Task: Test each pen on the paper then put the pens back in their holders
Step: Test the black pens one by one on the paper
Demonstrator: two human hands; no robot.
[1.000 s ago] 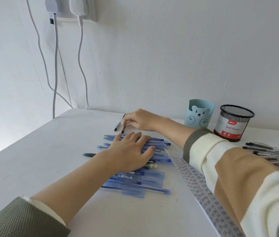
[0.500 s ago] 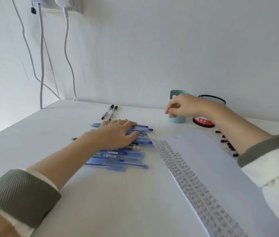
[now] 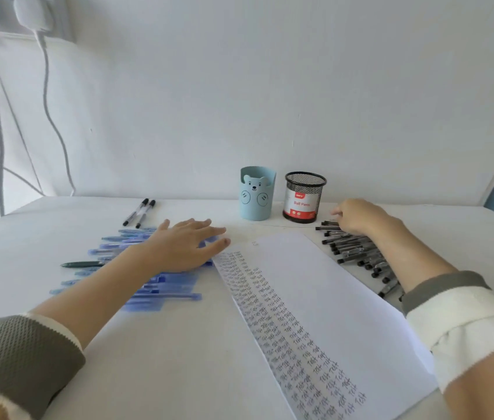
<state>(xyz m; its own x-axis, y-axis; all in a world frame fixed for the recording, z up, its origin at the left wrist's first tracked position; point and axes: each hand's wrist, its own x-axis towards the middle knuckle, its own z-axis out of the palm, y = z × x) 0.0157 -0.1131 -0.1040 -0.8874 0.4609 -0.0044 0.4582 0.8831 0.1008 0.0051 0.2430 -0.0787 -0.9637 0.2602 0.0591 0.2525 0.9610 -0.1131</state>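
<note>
step in hand, as judged: picking the next pen to test. left hand [image 3: 185, 247] lies flat, fingers straight, on the blue pens [image 3: 161, 295], centre left. right hand [image 3: 357, 216] hovers curled over the black pens [image 3: 357, 253], centre right; whether it pinches 1 cannot be told. next move calls for lifting 1 pen to the bare part of the paper [image 3: 330, 298]. the insides of the bear holder [image 3: 257, 194] and mesh holder [image 3: 304, 197], upper centre, are hidden.

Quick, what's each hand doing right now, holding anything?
Left hand: open, flat on the blue pens.
Right hand: fingers curled over the black pens; a grip cannot be told.
</note>
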